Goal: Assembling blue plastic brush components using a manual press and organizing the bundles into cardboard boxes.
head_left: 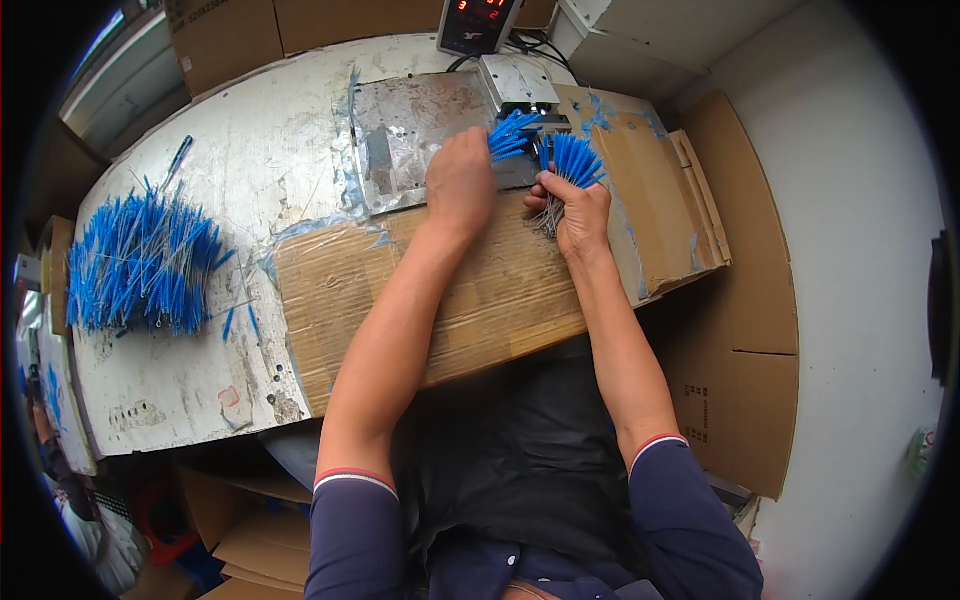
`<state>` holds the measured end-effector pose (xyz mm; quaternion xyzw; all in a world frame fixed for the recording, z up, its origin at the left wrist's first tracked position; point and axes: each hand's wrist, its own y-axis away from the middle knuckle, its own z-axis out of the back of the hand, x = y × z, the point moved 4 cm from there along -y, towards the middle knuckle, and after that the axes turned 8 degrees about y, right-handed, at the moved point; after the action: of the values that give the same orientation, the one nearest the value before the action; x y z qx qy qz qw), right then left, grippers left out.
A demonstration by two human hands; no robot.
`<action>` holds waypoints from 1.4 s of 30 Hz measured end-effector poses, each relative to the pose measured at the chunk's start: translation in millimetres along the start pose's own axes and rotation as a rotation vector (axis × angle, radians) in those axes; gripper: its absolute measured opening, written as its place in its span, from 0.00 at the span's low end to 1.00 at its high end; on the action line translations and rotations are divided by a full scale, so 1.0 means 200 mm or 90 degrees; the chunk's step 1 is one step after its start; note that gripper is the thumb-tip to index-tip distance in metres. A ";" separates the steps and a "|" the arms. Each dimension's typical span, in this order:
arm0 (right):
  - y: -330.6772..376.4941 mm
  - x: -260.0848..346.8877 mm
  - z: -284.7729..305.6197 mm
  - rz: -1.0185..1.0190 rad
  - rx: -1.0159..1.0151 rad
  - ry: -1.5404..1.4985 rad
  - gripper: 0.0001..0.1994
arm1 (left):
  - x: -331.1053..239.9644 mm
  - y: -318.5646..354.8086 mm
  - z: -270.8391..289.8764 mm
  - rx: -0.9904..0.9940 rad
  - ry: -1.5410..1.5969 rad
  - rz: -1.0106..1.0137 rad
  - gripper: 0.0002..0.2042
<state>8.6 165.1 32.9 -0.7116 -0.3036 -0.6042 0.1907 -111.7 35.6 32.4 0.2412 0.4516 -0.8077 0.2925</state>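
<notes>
My right hand (581,212) is closed around a bundle of small blue wire brushes (575,160). Their blue heads fan out above the thumb, and thin wire stems hang below the fingers. Just to its left, my left hand (463,185) is curled with its back showing and slightly blurred. A second bunch of blue wire brushes (512,137) sticks out from its finger side; the fingertips themselves are hidden. Both hands are over the near right part of a metal plate (415,115), in front of a small silver machine box (518,82).
A large heap of blue wire brushes (145,262) lies on the white worktable (240,180) at left, with a few loose ones beside it. Flattened cardboard (440,300) covers the table's front edge. A display box (478,25) stands at the back; a cardboard sheet (740,300) leans at right.
</notes>
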 end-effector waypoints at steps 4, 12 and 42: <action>0.01 0.01 0.00 -0.001 0.011 0.062 0.06 | -0.02 0.00 0.01 0.001 -0.001 0.001 0.10; 0.01 0.02 -0.01 0.001 -0.006 0.096 0.05 | -0.03 0.01 -0.02 0.024 -0.075 -0.108 0.06; -0.06 0.00 -0.05 0.038 -0.105 0.118 0.07 | 0.07 0.01 -0.02 -0.123 0.161 0.151 0.09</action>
<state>-6.6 167.6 33.7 -0.6747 -0.2129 -0.6844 0.1764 -119.4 34.3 21.2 0.3631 0.5287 -0.6836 0.3483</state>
